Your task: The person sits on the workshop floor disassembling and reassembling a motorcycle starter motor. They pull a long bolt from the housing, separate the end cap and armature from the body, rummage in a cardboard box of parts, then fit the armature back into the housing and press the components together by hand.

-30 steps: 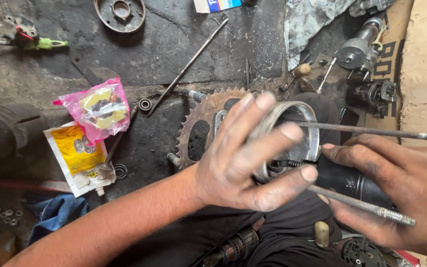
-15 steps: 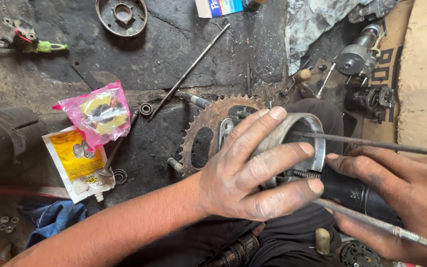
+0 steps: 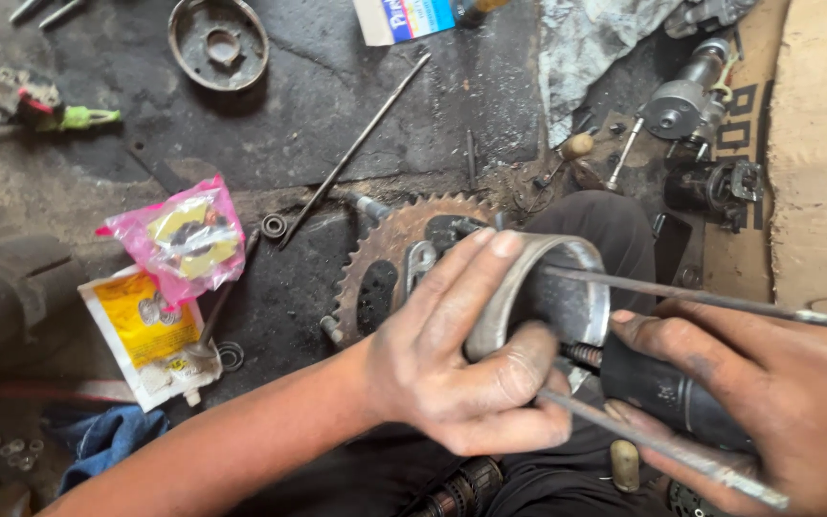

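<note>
**A:** From my remote seat, biggest first: what lies on the dark greasy workshop floor?

**B:** A rusty toothed steel sprocket sits just left of the work. Above it I see a round grey metal cover plate and a long thin steel rod; at the left, a pink plastic packet of small parts overlaps a yellow-and-white sachet.

**A:** And the piece in hand?

**B:** I see a dark cylindrical motor body in the lap, with a dull silver metal end cap at its left end. Two long thin through-bolts run alongside it, to the right.

**A:** The hands?

**B:** My left hand wraps the cap, fingers spread across its rim, thumb pressed beneath. My right hand cups the body, fingers loosely curled; I can't tell whether it pinches the lower bolt.

**A:** How would you do this well?

**B:** I'd judge the cap wants to go on square, with even pressure all round, bolts parallel to the body and steadied so nothing binds.
</note>
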`<state>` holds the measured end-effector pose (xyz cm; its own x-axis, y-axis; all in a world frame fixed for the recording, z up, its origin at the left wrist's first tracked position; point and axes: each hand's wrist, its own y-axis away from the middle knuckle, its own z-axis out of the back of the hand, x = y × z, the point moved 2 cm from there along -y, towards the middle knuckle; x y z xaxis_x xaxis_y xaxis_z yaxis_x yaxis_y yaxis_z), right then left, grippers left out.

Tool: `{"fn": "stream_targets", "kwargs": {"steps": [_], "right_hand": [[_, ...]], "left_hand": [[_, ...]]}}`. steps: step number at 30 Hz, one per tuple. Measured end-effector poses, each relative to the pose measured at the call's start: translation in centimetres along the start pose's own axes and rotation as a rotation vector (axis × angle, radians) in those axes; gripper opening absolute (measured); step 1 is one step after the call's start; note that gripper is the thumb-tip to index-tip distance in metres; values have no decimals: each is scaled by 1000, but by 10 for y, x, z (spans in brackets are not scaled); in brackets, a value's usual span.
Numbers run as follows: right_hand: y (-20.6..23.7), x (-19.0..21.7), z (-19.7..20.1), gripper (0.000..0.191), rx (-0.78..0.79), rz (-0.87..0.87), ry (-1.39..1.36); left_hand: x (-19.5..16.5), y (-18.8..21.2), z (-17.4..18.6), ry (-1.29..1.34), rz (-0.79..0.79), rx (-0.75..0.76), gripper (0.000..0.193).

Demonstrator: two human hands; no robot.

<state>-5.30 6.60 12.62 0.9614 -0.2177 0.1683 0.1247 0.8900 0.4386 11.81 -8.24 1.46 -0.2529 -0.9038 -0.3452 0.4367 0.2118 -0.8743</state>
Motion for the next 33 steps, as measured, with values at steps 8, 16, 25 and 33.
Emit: {"fn": "stream_targets", "kwargs": {"steps": [8,16,25,33], "right_hand": [[-2,10,5,62,-69,22,-43],[-2,3,4,64,-7,16,-64],[-4,9,6,59,-121,80,-54],[-5,9,7,58,-78,20,-84]], "left_hand": [[1,-29,32,172,37,436,21],[5,-47,33,134,-29,493,23],[7,-34,28,134,-53,422,25],[9,-15,24,61,-102,384,23]]}}
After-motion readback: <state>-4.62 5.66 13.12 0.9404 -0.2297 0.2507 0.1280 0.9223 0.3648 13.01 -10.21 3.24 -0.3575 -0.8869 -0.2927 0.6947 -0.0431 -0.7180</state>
